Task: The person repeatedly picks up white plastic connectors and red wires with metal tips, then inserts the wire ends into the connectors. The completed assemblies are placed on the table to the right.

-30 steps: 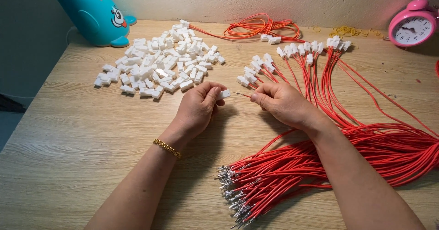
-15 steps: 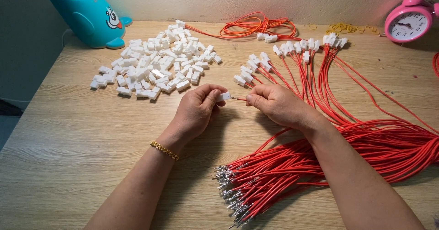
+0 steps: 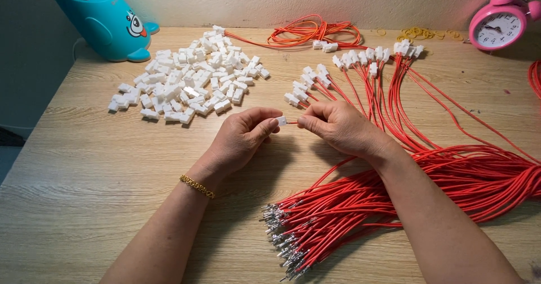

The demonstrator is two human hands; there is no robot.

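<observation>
White plastic connector (image 3: 281,120), small and blocky, sits pinched at the fingertips of the left hand (image 3: 243,139), thumb and forefinger closed on it. Right hand (image 3: 340,128) just beside it, fingertips closed on the end of a red wire (image 3: 292,122) that meets the connector; the two hands nearly touch, held low over the wooden table (image 3: 84,177). Gold chain bracelet (image 3: 197,186) on the left wrist.

Beyond the left hand, up and to its outer side: loose heap of white connectors (image 3: 189,81) spread on the table. Just beyond the right hand: fan of red wires already capped with white connectors (image 3: 360,64), the leads running back under and past the right forearm. Near side of the right hand, below the wrist: thick bundle of red wires (image 3: 360,205) with bare metal terminals (image 3: 282,241) pointing toward the left arm.

Farther out past both hands: a coil of red wire (image 3: 313,33) by the wall. Far beyond the left hand, a teal cartoon-faced holder (image 3: 107,19). Far beyond the right hand, a pink alarm clock (image 3: 501,24) and a scatter of yellow rubber bands (image 3: 420,34).
</observation>
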